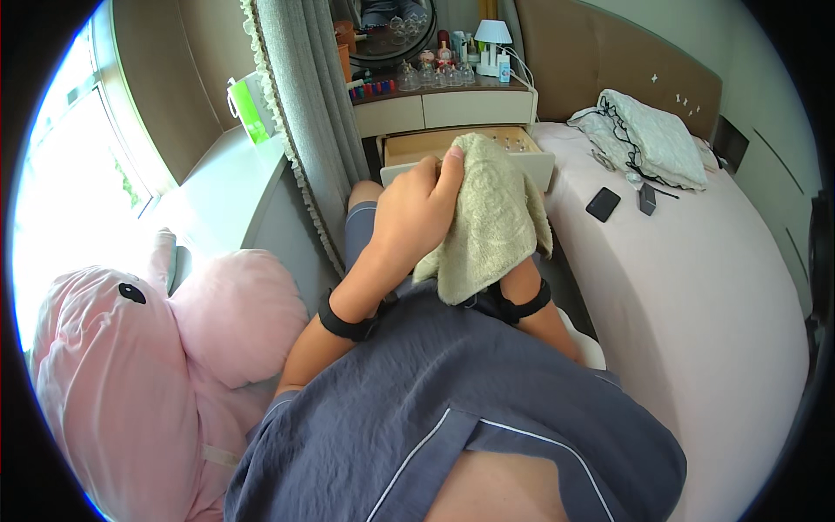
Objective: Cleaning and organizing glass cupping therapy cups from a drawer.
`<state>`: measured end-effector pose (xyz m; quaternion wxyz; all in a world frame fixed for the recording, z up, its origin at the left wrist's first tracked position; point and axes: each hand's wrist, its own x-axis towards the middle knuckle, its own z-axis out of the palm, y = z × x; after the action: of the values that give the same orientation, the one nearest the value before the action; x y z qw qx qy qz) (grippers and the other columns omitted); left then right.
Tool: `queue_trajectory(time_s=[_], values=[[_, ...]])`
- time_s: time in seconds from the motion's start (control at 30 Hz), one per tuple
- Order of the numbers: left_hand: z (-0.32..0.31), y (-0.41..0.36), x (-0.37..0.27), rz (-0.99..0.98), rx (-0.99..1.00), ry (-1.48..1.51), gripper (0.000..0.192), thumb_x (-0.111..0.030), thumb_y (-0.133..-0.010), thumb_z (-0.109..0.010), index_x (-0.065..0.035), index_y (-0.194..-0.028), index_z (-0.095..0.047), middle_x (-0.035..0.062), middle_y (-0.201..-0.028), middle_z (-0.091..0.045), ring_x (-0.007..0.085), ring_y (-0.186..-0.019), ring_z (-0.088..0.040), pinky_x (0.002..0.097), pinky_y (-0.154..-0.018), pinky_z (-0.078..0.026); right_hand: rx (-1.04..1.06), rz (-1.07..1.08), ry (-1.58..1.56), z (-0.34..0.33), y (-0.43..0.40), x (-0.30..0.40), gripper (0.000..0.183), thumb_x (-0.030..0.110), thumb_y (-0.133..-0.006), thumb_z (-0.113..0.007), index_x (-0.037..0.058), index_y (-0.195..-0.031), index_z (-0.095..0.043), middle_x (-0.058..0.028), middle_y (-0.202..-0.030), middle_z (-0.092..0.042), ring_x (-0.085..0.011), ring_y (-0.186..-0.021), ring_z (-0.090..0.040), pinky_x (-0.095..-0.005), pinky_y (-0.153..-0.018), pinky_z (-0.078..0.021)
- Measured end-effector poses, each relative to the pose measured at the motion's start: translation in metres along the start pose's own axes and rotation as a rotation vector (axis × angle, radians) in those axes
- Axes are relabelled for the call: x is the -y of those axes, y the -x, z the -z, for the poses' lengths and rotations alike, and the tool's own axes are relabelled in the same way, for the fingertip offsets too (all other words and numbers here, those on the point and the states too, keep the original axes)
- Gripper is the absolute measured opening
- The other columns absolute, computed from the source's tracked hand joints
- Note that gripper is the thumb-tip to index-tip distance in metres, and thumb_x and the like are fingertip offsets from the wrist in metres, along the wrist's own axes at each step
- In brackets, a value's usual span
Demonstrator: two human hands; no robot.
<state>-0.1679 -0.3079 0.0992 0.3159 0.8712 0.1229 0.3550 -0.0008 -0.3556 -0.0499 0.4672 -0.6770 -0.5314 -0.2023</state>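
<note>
My left hand (417, 199) pinches the upper left edge of a pale green terry cloth (499, 215) between thumb and fingers. The cloth drapes over my right hand, hiding its fingers; only the wrist and forearm (522, 284) show below the fabric. Whether the right hand grips the cloth or anything under it cannot be seen. Just beyond the cloth stands a pulled-out drawer (417, 149) of a dressing table, with several small clear items at its right side. On the tabletop are several clear glass cloches (450, 77) and a row of small coloured items (373, 89).
A white lamp (492, 36) and round mirror (391, 39) stand on the dressing table. Right is a bed (678, 280) with a phone (603, 204), small dark box (647, 198) and folded bedding (652, 137). Left are a large pink plush toy (117, 378), windowsill (222, 189) and grey curtain (306, 85).
</note>
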Motion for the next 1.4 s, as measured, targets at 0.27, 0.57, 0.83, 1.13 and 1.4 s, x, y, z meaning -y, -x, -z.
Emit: queue_trajectory(time_s=[0.27, 0.57, 0.83, 1.13, 1.4], values=[[0.004, -0.018, 0.023, 0.243, 0.340, 0.306, 0.065, -0.054, -0.104, -0.036, 0.0041, -0.086, -0.061, 0.0058, -0.064, -0.055, 0.0144, -0.061, -0.052, 0.0291, -0.063, -0.044, 0.009, -0.165, -0.701, 0.054, -0.003, 0.052, 0.049, 0.022, -0.105, -0.052, 0.0039, -0.148, -0.038, -0.0105, -0.143, -0.049, -0.0194, -0.129, -0.049, -0.0314, -0.109, -0.0428], [-0.044, -0.075, 0.084, 0.221, 0.727, 0.522, 0.048, -0.039, -0.102, -0.042, 0.0012, -0.112, -0.067, 0.0043, -0.074, -0.061, 0.0129, -0.065, -0.057, 0.0255, -0.063, -0.044, -0.184, -0.204, -0.160, 0.017, 0.046, -0.081, 0.038, 0.021, -0.099, -0.060, 0.0029, -0.132, -0.056, -0.0100, -0.121, -0.061, -0.0226, -0.112, -0.058, -0.0329, -0.098, -0.0493], [-0.093, -0.175, 0.182, 0.616, 0.690, 1.089, 0.050, -0.023, -0.098, -0.053, 0.0066, -0.138, -0.050, 0.0133, -0.107, -0.063, 0.0242, -0.098, -0.064, 0.0357, -0.093, -0.053, -0.471, -0.259, 0.562, 0.062, 0.010, -0.032, 0.048, 0.015, -0.083, -0.076, 0.0016, -0.127, -0.063, -0.0142, -0.116, -0.069, -0.0325, -0.109, -0.064, -0.0397, -0.096, -0.0510], [-0.148, -0.350, 0.179, 0.286, 0.807, 0.946, 0.042, -0.008, -0.089, -0.062, -0.0031, -0.128, -0.047, 0.0131, -0.131, -0.058, 0.0259, -0.123, -0.058, 0.0374, -0.104, -0.047, -0.180, -0.636, 0.244, 0.077, 0.003, -0.045, 0.024, 0.014, -0.064, -0.077, 0.0012, -0.079, -0.064, -0.0120, -0.067, -0.060, -0.0341, -0.059, -0.059, -0.0381, -0.053, -0.0492], [-0.233, -0.514, 0.163, -0.074, 0.605, 0.133, 0.063, -0.017, -0.080, -0.076, -0.0037, -0.136, -0.051, 0.0071, -0.116, -0.065, 0.0148, -0.098, -0.060, 0.0286, -0.085, -0.049, -0.125, -0.843, 0.224, 0.071, 0.036, -0.077, 0.023, 0.015, -0.068, -0.076, 0.0040, -0.080, -0.060, -0.0088, -0.073, -0.061, -0.0282, -0.064, -0.060, -0.0354, -0.055, -0.0483]])
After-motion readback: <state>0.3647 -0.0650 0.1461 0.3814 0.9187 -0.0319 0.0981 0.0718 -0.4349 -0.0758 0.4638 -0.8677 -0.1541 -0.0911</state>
